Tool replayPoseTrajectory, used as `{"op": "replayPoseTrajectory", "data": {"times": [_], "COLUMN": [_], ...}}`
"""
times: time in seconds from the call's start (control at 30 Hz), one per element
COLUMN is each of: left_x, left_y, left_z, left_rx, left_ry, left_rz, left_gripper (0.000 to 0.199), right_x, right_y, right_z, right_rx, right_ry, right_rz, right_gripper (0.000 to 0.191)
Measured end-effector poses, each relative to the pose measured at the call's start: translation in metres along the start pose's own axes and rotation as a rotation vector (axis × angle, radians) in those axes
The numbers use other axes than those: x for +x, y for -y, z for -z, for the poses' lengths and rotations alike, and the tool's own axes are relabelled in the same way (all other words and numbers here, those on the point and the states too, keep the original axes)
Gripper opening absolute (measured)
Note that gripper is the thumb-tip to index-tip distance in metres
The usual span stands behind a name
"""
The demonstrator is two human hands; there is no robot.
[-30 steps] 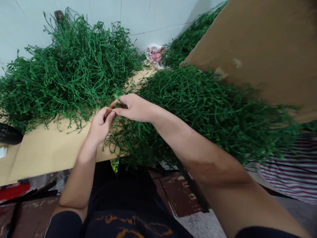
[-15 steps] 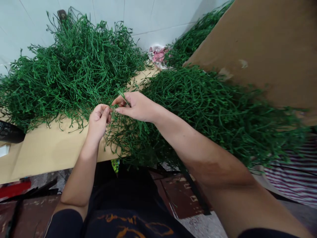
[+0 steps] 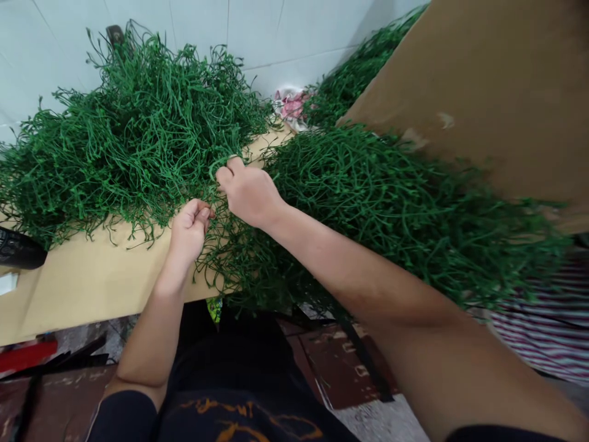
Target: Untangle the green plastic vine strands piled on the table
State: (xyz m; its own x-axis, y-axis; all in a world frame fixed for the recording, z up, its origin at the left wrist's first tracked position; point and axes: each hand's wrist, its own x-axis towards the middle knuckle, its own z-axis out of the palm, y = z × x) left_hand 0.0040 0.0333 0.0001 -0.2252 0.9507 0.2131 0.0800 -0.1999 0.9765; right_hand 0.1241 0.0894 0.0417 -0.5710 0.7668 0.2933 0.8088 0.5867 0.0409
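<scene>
Green stem pile [image 3: 151, 123] along far edge of tabletop [image 3: 105, 270], no single axis. Right hand [image 3: 251, 191] nearer, at pile's near side; left hand [image 3: 189, 224] closer to front edge. Both curled, can't tell if grasping.

Our left hand [image 3: 189, 222] and right hand [image 3: 252, 193], just apart, between a left heap of green stems [image 3: 151, 126] and a right heap [image 3: 372, 190].

— What finish is seen on the green stems [image 3: 151, 135]?
— A plastic look is given, with a faint sheen.
— And the counter [image 3: 101, 270]?
— It is topped with smooth, matt cardboard. The brown panel [image 3: 497, 80] is seemingly made likewise, marked by pale scuffs; the wall [image 3: 197, 24] is faced with smooth tile.
</scene>
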Motion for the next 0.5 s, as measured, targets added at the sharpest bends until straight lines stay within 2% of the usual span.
{"op": "replayPoseTrajectory", "data": {"times": [0.07,0.17,0.2,0.27,0.33,0.4,0.43,0.5], "left_x": [-0.006,-0.019,-0.022,-0.024,-0.021,-0.015,-0.011,-0.004], "left_y": [-0.004,-0.008,-0.008,-0.008,-0.009,-0.01,-0.011,-0.014], "left_z": [0.01,0.033,0.038,0.039,0.027,0.009,0.002,-0.005], "left_rx": [-0.038,-0.03,-0.007,0.067,0.189,0.345,0.415,0.489], "left_ry": [0.001,0.02,0.024,0.066,0.196,0.332,0.354,0.294], "left_rz": [-0.025,-0.044,-0.035,-0.007,-0.014,-0.091,-0.143,-0.202], "left_gripper": [0.017,0.017,0.018,0.017,0.013,0.011,0.012,0.018], "right_x": [0.009,0.016,0.017,0.019,0.021,0.024,0.026,0.027], "right_y": [-0.02,-0.066,-0.079,-0.094,-0.093,-0.082,-0.077,-0.068], "right_z": [0.002,0.009,0.011,0.015,0.018,0.021,0.022,0.024], "right_rx": [-0.002,0.02,0.085,0.242,0.465,0.713,0.845,1.121], "right_ry": [-0.018,-0.13,-0.219,-0.284,-0.303,-0.294,-0.284,-0.238], "right_rz": [-0.048,-0.294,-0.405,-0.443,-0.357,-0.261,-0.244,-0.266], "right_gripper": [0.028,0.027,0.023,0.015,0.018,0.026,0.029,0.033]}}
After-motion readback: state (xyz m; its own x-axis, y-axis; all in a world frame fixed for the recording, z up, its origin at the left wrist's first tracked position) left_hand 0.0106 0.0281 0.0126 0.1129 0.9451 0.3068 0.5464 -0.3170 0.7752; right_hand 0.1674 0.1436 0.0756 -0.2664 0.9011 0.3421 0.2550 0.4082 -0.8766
